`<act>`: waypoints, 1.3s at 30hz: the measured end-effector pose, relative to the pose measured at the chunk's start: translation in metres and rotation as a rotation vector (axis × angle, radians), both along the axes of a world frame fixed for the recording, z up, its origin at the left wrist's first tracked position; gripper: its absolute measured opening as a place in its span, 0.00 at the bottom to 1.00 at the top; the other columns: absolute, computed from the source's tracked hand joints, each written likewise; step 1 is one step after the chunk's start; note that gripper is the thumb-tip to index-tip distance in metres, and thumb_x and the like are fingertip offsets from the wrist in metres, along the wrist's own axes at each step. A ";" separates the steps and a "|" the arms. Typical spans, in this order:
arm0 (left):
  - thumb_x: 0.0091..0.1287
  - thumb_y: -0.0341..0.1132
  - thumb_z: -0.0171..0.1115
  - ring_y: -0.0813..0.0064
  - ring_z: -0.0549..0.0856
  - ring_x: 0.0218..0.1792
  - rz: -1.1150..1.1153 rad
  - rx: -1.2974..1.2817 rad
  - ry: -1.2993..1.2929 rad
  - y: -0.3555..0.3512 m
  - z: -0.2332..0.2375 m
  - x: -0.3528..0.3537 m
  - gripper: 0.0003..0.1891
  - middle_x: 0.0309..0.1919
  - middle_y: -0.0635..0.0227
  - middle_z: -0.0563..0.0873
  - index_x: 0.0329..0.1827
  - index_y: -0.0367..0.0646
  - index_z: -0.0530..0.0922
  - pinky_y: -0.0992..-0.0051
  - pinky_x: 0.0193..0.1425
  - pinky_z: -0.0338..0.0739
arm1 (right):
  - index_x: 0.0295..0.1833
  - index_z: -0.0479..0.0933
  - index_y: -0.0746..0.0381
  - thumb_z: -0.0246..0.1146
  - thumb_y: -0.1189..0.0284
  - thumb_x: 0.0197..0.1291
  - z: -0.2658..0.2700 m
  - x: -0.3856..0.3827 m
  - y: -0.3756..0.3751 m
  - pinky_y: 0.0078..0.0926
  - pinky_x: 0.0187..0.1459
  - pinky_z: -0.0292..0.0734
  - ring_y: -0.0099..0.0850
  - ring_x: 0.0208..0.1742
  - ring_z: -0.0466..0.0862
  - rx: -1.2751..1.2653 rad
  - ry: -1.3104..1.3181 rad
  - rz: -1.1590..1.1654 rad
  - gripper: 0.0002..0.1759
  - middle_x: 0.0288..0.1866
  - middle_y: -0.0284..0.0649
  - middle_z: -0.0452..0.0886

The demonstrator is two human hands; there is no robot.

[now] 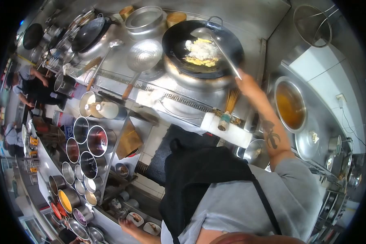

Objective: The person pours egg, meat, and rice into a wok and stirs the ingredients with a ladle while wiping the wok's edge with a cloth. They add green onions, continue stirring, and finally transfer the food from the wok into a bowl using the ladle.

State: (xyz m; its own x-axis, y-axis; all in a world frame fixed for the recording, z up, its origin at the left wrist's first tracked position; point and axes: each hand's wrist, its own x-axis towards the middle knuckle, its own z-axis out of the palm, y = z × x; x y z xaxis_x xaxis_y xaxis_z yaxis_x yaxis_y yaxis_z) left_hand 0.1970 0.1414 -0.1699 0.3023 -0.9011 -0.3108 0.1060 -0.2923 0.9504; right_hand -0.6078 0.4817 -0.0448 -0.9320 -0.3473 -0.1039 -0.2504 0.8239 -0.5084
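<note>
Stirring is judged underway: a long steel ladle (225, 57) is clasped by the right hand (246, 81) in the round black wok (227, 38); even turning is called for; the left hand's (128, 223) grip cannot be told.

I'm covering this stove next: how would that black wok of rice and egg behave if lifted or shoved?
Probably heavy: the wok is wide metal, loaded with rice and egg. Its rounded body sits in a burner ring, so it would likely rock, not slide. Tilted, the loose rice could spill; the right hand holds a ladle in it.
</note>
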 end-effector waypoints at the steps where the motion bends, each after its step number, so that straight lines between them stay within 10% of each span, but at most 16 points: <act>1: 0.63 0.39 0.62 0.80 0.71 0.27 -0.203 0.156 0.109 -0.040 -0.029 -0.010 0.11 0.27 0.75 0.73 0.42 0.43 0.76 0.80 0.28 0.64 | 0.64 0.67 0.64 0.52 0.68 0.66 -0.004 0.002 0.003 0.47 0.42 0.77 0.52 0.38 0.83 -0.006 -0.020 -0.011 0.23 0.40 0.59 0.81; 2: 0.64 0.35 0.61 0.80 0.73 0.25 -0.110 0.288 -0.019 -0.041 0.016 -0.117 0.13 0.28 0.73 0.76 0.50 0.42 0.77 0.82 0.26 0.66 | 0.65 0.66 0.64 0.52 0.68 0.66 -0.009 0.003 0.006 0.47 0.43 0.77 0.52 0.39 0.83 -0.011 -0.039 -0.021 0.23 0.40 0.59 0.81; 5: 0.62 0.27 0.62 0.76 0.80 0.31 -0.887 0.038 -0.245 -0.101 -0.027 -0.249 0.28 0.38 0.65 0.80 0.66 0.39 0.66 0.75 0.28 0.76 | 0.67 0.65 0.63 0.52 0.68 0.66 0.026 0.008 -0.012 0.49 0.47 0.76 0.54 0.43 0.83 0.007 -0.114 -0.034 0.25 0.41 0.60 0.81; 7: 0.61 0.28 0.62 0.76 0.82 0.34 -1.189 -0.226 -0.380 -0.134 -0.059 -0.349 0.26 0.36 0.63 0.82 0.64 0.36 0.68 0.75 0.37 0.79 | 0.67 0.64 0.64 0.51 0.69 0.65 0.014 0.011 -0.020 0.50 0.48 0.75 0.55 0.45 0.82 0.057 0.112 0.021 0.25 0.42 0.60 0.81; 10: 0.53 0.32 0.68 0.60 0.83 0.43 -1.432 -0.460 -0.741 -0.087 0.023 -0.512 0.29 0.43 0.51 0.81 0.60 0.34 0.72 0.67 0.46 0.78 | 0.66 0.65 0.65 0.50 0.69 0.65 0.009 0.010 -0.050 0.50 0.49 0.75 0.57 0.45 0.81 0.146 0.012 -0.010 0.24 0.41 0.60 0.81; 12: 0.49 0.37 0.70 0.53 0.81 0.47 -1.407 -1.129 -0.776 -0.091 0.001 -0.576 0.38 0.45 0.48 0.80 0.65 0.35 0.67 0.61 0.50 0.77 | 0.65 0.65 0.67 0.50 0.69 0.65 0.012 0.008 -0.055 0.50 0.48 0.75 0.56 0.45 0.81 0.164 0.051 0.037 0.24 0.40 0.60 0.81; 21: 0.46 0.39 0.71 0.44 0.81 0.49 -1.868 -0.830 -1.272 -0.099 -0.003 -0.678 0.49 0.46 0.41 0.79 0.71 0.36 0.55 0.56 0.52 0.77 | 0.66 0.65 0.67 0.54 0.68 0.65 0.045 0.065 -0.055 0.48 0.44 0.75 0.54 0.39 0.82 0.202 -0.077 -0.098 0.26 0.38 0.61 0.80; 27: 0.54 0.32 0.63 0.58 0.83 0.50 -1.796 -0.669 -0.542 -0.147 -0.075 -0.693 0.33 0.47 0.49 0.83 0.64 0.29 0.65 0.63 0.54 0.77 | 0.66 0.65 0.65 0.54 0.68 0.65 0.070 0.103 -0.061 0.47 0.43 0.75 0.55 0.39 0.82 0.126 0.026 -0.163 0.25 0.37 0.62 0.80; 28: 0.57 0.29 0.59 0.65 0.84 0.47 -1.804 0.071 -0.204 -0.130 0.004 -0.692 0.27 0.45 0.54 0.84 0.62 0.30 0.68 0.68 0.50 0.79 | 0.66 0.65 0.65 0.54 0.68 0.65 0.067 0.105 -0.064 0.47 0.43 0.75 0.56 0.39 0.82 0.154 -0.032 -0.191 0.25 0.37 0.62 0.80; 30: 0.58 0.28 0.55 0.63 0.82 0.49 -1.835 0.382 0.294 -0.135 0.018 -0.697 0.29 0.51 0.55 0.79 0.65 0.32 0.65 0.67 0.52 0.79 | 0.66 0.65 0.67 0.54 0.68 0.65 0.052 0.110 -0.066 0.47 0.43 0.75 0.56 0.39 0.82 0.144 -0.093 -0.214 0.25 0.37 0.62 0.80; 39: 0.67 0.61 0.41 0.61 0.81 0.38 -1.734 0.888 0.300 -0.032 0.061 -0.768 0.27 0.37 0.65 0.81 0.51 0.49 0.74 0.50 0.47 0.74 | 0.64 0.66 0.69 0.54 0.69 0.65 0.028 0.075 -0.110 0.48 0.44 0.76 0.55 0.39 0.82 0.106 -0.060 -0.276 0.25 0.35 0.60 0.81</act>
State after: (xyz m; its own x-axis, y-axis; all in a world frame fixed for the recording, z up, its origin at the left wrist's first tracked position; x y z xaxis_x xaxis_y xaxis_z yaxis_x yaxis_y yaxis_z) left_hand -0.5713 0.1094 -0.1093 -0.7211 0.2928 -0.6280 -0.6661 -0.5424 0.5120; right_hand -0.5323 0.3716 -0.0164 -0.9808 -0.0663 -0.1836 0.0179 0.9061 -0.4227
